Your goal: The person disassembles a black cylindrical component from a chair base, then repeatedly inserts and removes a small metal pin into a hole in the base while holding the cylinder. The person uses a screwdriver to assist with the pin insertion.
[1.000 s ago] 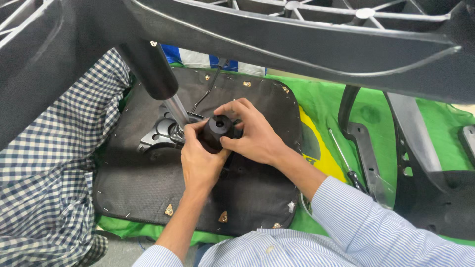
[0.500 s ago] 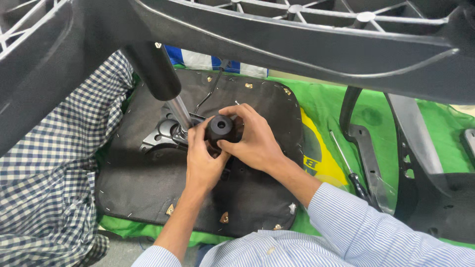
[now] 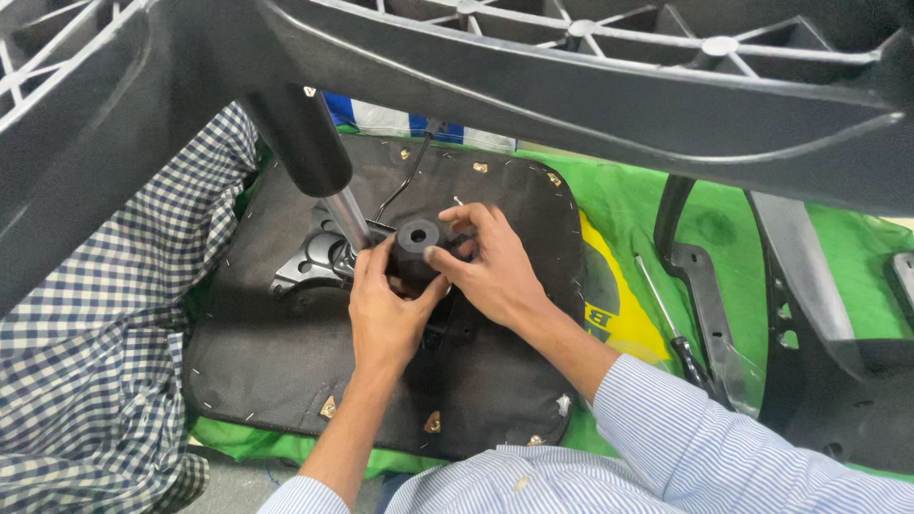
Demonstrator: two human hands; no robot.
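Hands meet at the centre of the frame around a short black cylinder with a round hole in its top (image 3: 417,249), which stands upright on the dark underside of an upturned chair seat (image 3: 286,381). Left hand (image 3: 386,319) comes up from the lower middle of the frame, its fingers curled against the near side of the cylinder, thumb pressed on the cylinder's lower edge. Right hand (image 3: 495,271) reaches in from the lower right, thumb and fingers wrapped around the far and right side of the cylinder, so both hands are clamped on it. Just left of the cylinder a shiny metal rod (image 3: 349,221) slants up into a thick black tube (image 3: 300,143), and a black metal bracket plate (image 3: 309,266) lies on the seat beside the left hand. A thin black cable (image 3: 405,181) runs from the upper middle of the frame down toward the cylinder. The seat rests on a green cloth with a yellow patch (image 3: 647,219); a screwdriver with a black handle (image 3: 674,333) lies on the cloth at right, near a black chair armrest (image 3: 700,286). A large black plastic frame (image 3: 571,86) spans the top of the frame. A checked sleeve of another person (image 3: 105,352) fills the left side
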